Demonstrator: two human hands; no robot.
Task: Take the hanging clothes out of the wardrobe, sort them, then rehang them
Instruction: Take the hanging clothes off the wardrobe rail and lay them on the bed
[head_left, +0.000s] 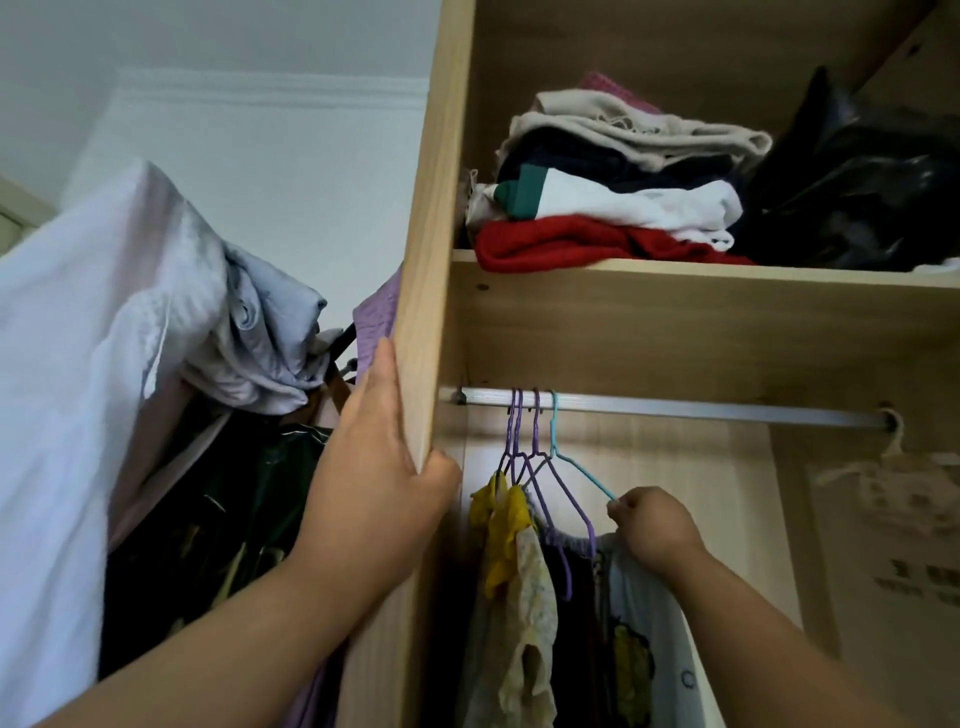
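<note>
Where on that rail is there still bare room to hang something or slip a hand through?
The rail is bare from the blue hanger, which the right hand pinches, to the white hanger at its right end. The left end is crowded with purple hangers. The shelf above is packed with folded clothes and a black bag.

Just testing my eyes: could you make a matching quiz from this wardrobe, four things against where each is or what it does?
1 red sweater
2 teal hanger
3 left hand
4 black bag

A pinched by right hand
B grips side panel
C bottom of the pile on the shelf
D right of the pile

Pairs: 1-C, 2-A, 3-B, 4-D
</note>
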